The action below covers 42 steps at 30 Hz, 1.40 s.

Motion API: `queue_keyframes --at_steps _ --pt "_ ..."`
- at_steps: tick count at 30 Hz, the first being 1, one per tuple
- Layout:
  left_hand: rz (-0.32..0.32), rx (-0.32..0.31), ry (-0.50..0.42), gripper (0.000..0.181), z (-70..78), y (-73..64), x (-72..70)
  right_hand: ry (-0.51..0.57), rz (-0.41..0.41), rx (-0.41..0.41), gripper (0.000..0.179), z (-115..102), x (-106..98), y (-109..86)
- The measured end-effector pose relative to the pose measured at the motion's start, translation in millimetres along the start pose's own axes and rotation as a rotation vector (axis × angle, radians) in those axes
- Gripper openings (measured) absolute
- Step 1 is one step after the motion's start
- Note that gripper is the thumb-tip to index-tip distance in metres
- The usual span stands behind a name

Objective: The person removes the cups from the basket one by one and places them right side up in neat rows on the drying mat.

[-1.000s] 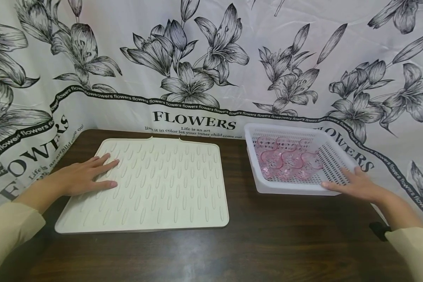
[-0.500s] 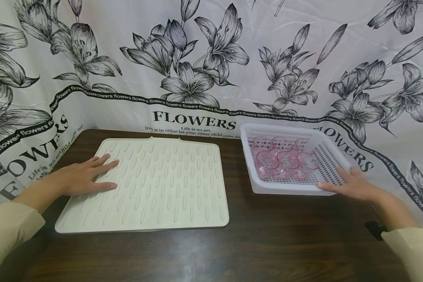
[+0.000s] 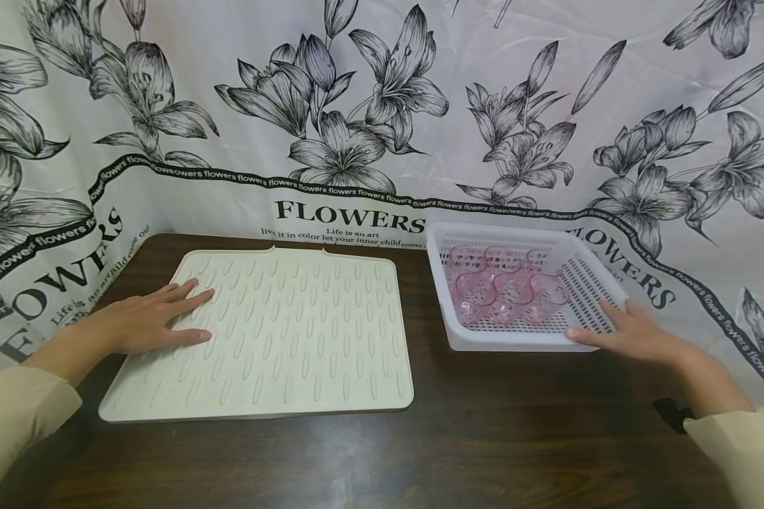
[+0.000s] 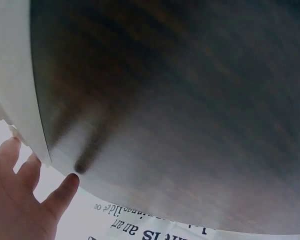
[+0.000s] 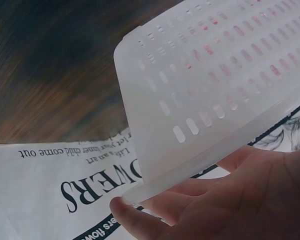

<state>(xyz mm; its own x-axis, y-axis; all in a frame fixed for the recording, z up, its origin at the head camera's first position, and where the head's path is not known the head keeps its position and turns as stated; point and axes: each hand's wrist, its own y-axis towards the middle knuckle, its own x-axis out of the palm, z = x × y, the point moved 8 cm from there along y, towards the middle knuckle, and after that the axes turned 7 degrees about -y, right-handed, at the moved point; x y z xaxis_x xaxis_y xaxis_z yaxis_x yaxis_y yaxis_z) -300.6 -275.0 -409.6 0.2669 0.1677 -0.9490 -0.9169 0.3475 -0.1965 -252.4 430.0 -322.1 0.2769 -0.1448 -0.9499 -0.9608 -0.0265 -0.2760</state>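
A cream ridged mat [image 3: 293,332] lies flat on the table. My left hand [image 3: 146,322] rests on its left side with the fingers spread; the left wrist view shows that hand [image 4: 27,187] at the mat's edge. To the right stands a white perforated plastic basket [image 3: 516,342] holding several clear pink-rimmed cups [image 3: 512,290]. My right hand [image 3: 637,336] touches the basket's near right corner, its thumb along the front rim and its other fingers at the right side. In the right wrist view, the fairly straight fingers [image 5: 140,217] lie along the rim.
The dark wooden table [image 3: 382,459] stretches out in front of the mat and basket. A white curtain [image 3: 191,201] with black flower prints hangs along the back and both sides. A black band [image 3: 673,415] sits at the right sleeve.
The basket with its cups has slid a little to the left, and my right hand has moved left with it. My left hand and the mat have stayed in place.
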Motion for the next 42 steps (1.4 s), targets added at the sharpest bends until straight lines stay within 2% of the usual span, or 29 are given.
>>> queue_keyframes --at_steps 25,30,32,34,37,39,42 --pt "0.001 -0.001 0.0 0.091 -1.8 0.8 1.5 -0.046 0.008 -0.012 0.113 -19.4 -0.4 2.3" --pt "0.0 0.01 0.008 0.09 -1.2 0.9 1.4 -0.084 0.03 -0.093 0.11 -26.5 -7.2 5.7" --pt "0.0 0.014 0.013 0.089 -0.5 0.9 0.7 -0.033 0.065 -0.17 0.104 -34.0 -14.1 9.1" --pt "-0.001 0.01 0.015 0.089 -0.2 1.0 0.1 -0.003 0.077 -0.211 0.103 -39.6 -22.1 12.4" --pt "-0.004 0.007 0.019 0.09 -0.6 0.6 0.1 0.004 0.073 -0.244 0.103 -47.0 -32.7 18.6" --pt "-0.007 0.005 0.014 0.09 -0.9 0.5 0.2 -0.037 0.047 -0.23 0.106 -49.7 -38.3 21.6" --pt "-0.007 0.005 0.006 0.09 0.1 0.3 -0.1 -0.015 0.023 -0.274 0.101 -57.6 -45.8 24.9"
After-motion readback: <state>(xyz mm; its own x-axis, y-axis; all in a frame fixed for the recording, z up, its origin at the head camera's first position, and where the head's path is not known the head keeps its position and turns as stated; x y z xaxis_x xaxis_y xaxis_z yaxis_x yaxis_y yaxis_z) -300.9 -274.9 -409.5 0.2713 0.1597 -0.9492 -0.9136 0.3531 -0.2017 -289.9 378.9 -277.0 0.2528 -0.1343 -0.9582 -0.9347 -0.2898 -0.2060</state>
